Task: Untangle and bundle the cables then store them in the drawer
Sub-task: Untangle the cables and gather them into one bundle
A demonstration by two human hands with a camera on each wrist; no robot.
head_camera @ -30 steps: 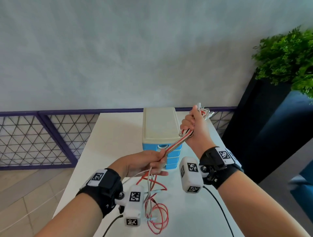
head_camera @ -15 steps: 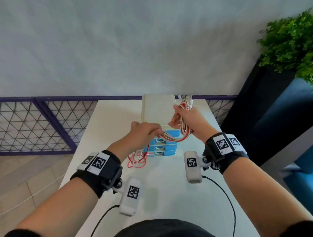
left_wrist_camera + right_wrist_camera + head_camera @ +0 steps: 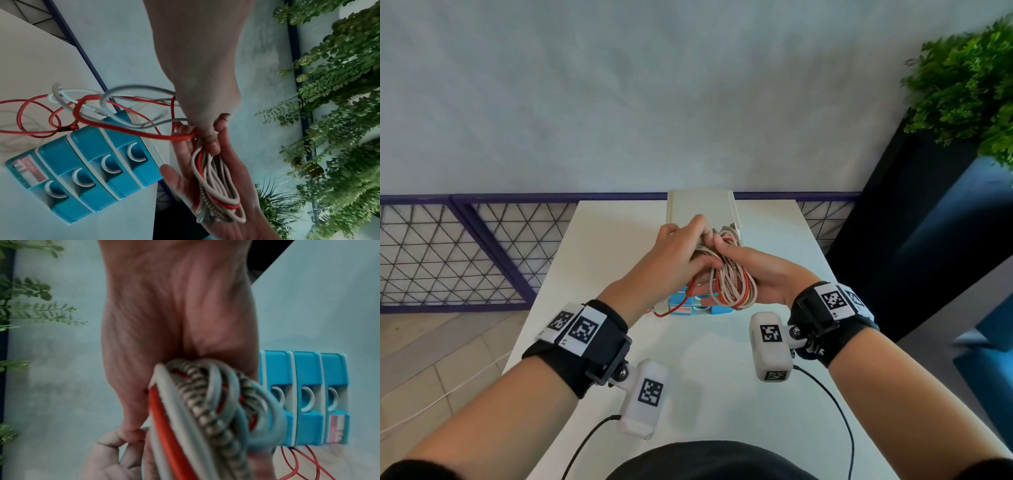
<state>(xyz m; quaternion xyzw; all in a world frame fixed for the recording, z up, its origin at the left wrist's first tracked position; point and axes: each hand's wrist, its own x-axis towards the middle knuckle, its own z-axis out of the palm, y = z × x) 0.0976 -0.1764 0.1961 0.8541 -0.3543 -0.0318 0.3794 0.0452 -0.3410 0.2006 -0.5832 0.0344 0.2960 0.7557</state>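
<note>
A coil of red, white and braided cables [image 3: 732, 287] hangs in my right hand [image 3: 756, 274], thumb over its top, above the blue drawer unit [image 3: 688, 310]. My left hand [image 3: 681, 253] meets it from the left and pinches the strands at the coil's top. In the left wrist view the coil [image 3: 218, 186] lies across the right palm [image 3: 180, 181], and loose red and white tails [image 3: 82, 105] trail from the left hand [image 3: 205, 134] over the drawer unit [image 3: 82, 170]. In the right wrist view the coil [image 3: 205, 402] fills the middle, beside the drawer fronts [image 3: 304, 394], which are closed.
The drawer unit's cream top [image 3: 700, 205] stands at the far middle of the white table [image 3: 602, 274]. Thin red loops [image 3: 298, 464] lie on the table by the unit. A green plant [image 3: 969, 85] on a dark stand is at the right; a purple mesh fence [image 3: 448, 246] is left.
My left hand rose from low on the left to join the right hand above the drawer unit. More cable is folded into the coil, and the loose tails on the table are shorter.
</note>
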